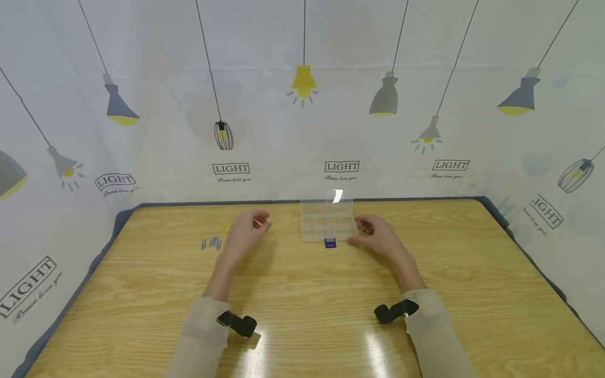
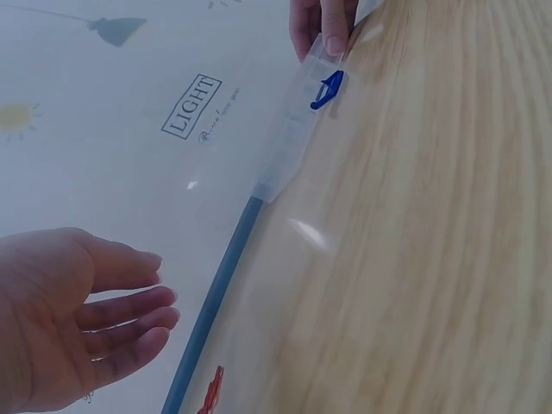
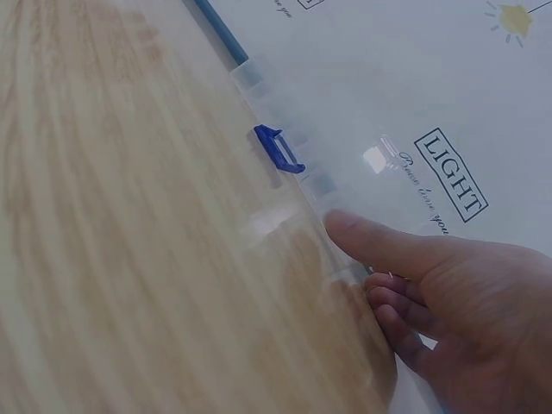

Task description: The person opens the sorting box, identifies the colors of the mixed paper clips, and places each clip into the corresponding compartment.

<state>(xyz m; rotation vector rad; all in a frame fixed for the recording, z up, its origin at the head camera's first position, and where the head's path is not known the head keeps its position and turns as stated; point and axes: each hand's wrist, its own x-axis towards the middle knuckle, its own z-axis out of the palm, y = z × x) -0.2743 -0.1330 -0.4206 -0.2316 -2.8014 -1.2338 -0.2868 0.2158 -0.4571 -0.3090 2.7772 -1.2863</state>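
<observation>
A clear plastic compartment box (image 1: 309, 231) stands near the back of the table, its see-through lid (image 1: 326, 207) raised. On its front edge is a blue latch (image 1: 330, 243), also visible in the right wrist view (image 3: 278, 150). My right hand (image 1: 378, 236) grips the box's right end, thumb at the front corner and fingers bent at the side. My left hand (image 1: 247, 231) hovers left of the box with fingers loosely bent and nothing in them. Beside it lie several blue paper clips (image 1: 214, 242) and some yellow ones (image 1: 223, 228). Red clips (image 2: 212, 392) show in the left wrist view.
The wooden table (image 1: 302, 283) ends at a dark blue edging (image 1: 264, 201) along the back. Behind and beside it hangs a white sheet (image 1: 264, 105) printed with lamps. Each sleeve carries a black wrist camera, one on the left (image 1: 238, 323) and one on the right (image 1: 394, 312).
</observation>
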